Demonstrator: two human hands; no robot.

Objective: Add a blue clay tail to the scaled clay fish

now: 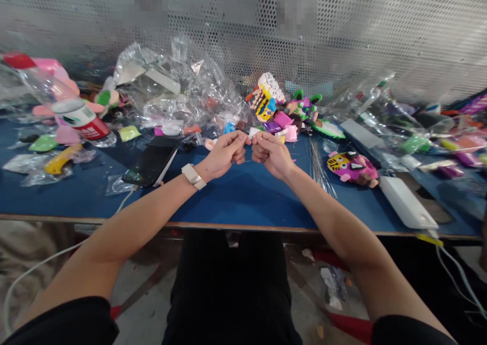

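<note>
My left hand (227, 152), with a pale band on its wrist, is closed in a pinch above the blue table (236, 198). Facing it, my right hand (271, 153) is pinched too, and the fingertips almost meet. Whatever lies in either pinch is too small to make out. A small white bit (254, 131) shows right at the fingertips; I cannot tell whether it is held or lies behind them. Just beyond are pink clay pieces (290, 133) and a colourful clay figure (265, 101) with a white bumpy top. Thin wires (318, 167) lie right of my right hand.
Left of my hands are a black phone (154, 161) and a clear bottle (85, 122) with a red label, lying tilted. Crumpled clear plastic (178, 91) fills the back. To the right lie a tiger-striped clay piece (352, 168) and a white power bank (407, 203) with a cable.
</note>
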